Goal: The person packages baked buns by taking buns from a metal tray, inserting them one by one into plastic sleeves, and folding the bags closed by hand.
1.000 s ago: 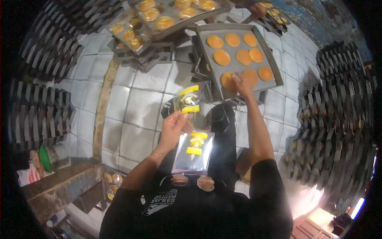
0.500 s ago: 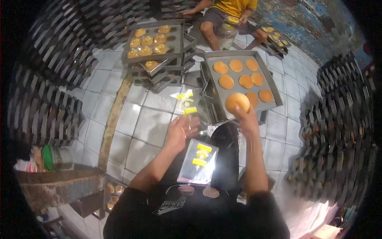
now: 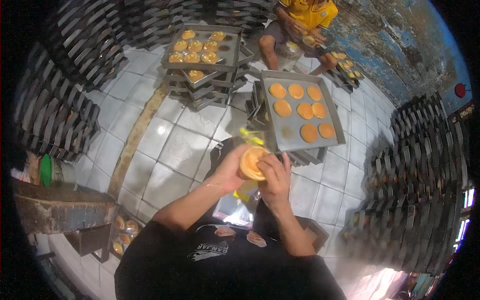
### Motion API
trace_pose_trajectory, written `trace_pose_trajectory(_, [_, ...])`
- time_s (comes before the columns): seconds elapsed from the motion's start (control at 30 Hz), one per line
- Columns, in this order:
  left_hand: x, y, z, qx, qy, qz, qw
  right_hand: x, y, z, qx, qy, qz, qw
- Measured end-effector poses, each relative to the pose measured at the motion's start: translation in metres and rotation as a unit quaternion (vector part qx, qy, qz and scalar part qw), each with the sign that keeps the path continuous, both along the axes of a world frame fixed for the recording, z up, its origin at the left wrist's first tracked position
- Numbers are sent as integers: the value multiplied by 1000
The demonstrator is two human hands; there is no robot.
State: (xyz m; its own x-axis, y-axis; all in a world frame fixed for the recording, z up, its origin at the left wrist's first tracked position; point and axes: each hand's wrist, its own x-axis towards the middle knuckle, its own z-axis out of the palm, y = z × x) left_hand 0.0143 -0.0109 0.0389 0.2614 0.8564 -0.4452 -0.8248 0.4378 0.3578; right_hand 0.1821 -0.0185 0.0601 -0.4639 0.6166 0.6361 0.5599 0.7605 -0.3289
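Note:
In front of my body, a round golden bun [image 3: 253,164] is between my two hands. My left hand [image 3: 230,170] is closed at the bun's left side, with a clear plastic bag with yellow print [image 3: 254,137] showing just beyond its fingers. My right hand [image 3: 275,179] presses its fingers over the bun's right side. Whether the bun is inside the bag is unclear. On my lap below the hands lies a stack of clear bags [image 3: 234,207], partly covered by them. Ahead to the right, a metal tray [image 3: 294,142] carries several similar buns.
Another tray [image 3: 227,57] with topped, wrapped-looking buns stands on stacked trays at the back left. A person in a yellow shirt [image 3: 320,17] sits at the back, hands around something small. Tall stacks of dark trays [image 3: 400,195] line the sides. More buns [image 3: 125,232] lie at lower left.
My right hand has brought the bun left and down from beside the tray to my left hand. The bag is now mostly behind my hands. The other person's hands have come together.

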Motion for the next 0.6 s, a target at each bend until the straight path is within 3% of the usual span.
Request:
trace_pose_trajectory(0.1, [-34, -4, -16, -4, -28, 61, 998, -36, -18, -21, -101, -18, 40, 994])
trace_pose_trajectory(0.17, [-51, -5, -56, 28, -14, 116, 993, -52, -23, -40, -170, -4, 87, 982])
trace_pose_trajectory(0.23, [-13, -27, -40, 85, 141, 164, 973, -58, -9, -44, -114, -59, 35, 991])
trace_pose_trajectory(0.27, [-5, -35, -20, 104, 167, 135, 971, -56, -4, -32, -104, -79, 29, 991])
trace_pose_trajectory(0.37, [-12, -15, -36, 169, 135, 225, 950, -52, 10, -22, -101, -110, 36, 988])
trace_pose_trajectory(0.4, [-30, -5, -29, 102, -22, 187, 977, -52, 15, -24, -79, -79, 61, 992])
trace_pose_trajectory(0.43, [-25, 5, -31, 101, -27, 183, 978, -52, 22, -24, -80, -83, 56, 992])
trace_pose_trajectory(0.5, [0, 16, -34, 102, 71, 225, 966, -56, 36, -25, -79, -139, 44, 986])
trace_pose_trajectory(0.53, [11, 16, -31, 72, 124, 263, 954, -54, 43, -29, -110, -105, 47, 987])
trace_pose_trajectory(0.6, [0, 22, -40, 67, 55, 251, 964, -52, 36, 8, -122, -55, 107, 985])
